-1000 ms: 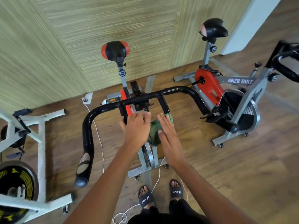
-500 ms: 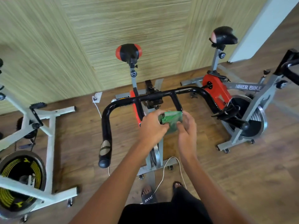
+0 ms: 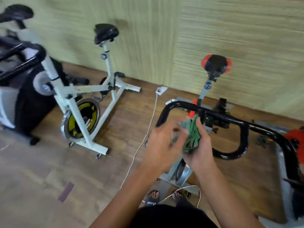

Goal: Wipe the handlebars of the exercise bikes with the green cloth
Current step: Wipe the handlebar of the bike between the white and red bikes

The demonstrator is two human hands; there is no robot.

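Centrally, your right hand [image 3: 199,152] cradled the green cloth [image 3: 191,137], with the thumb and fingers curled round the bunched fabric. Your left hand [image 3: 162,145] sat just beside it, fingertips at the left edge of the cloth. Motion blur made it impossible to tell whether that hand gripped the fabric or merely touched it. Both hands held the cloth in front of the black handlebar [image 3: 177,103] of the nearest bike, close to its centre section. Whether the cloth touched the tube could not be determined. Beyond the bar stood the red-and-black saddle [image 3: 216,63] of the same bike. To your left, a white bike [image 3: 88,87] stood on the wooden floor [image 3: 41,170], with a black saddle [image 3: 106,32] and a yellow-marked flywheel [image 3: 82,119]. A white cable [image 3: 144,137] ran across the floor from a socket plate [image 3: 160,90] near the wall toward your sandalled feet [image 3: 153,197]. A dark machine [image 3: 29,104] occupied the far left edge, blurred.
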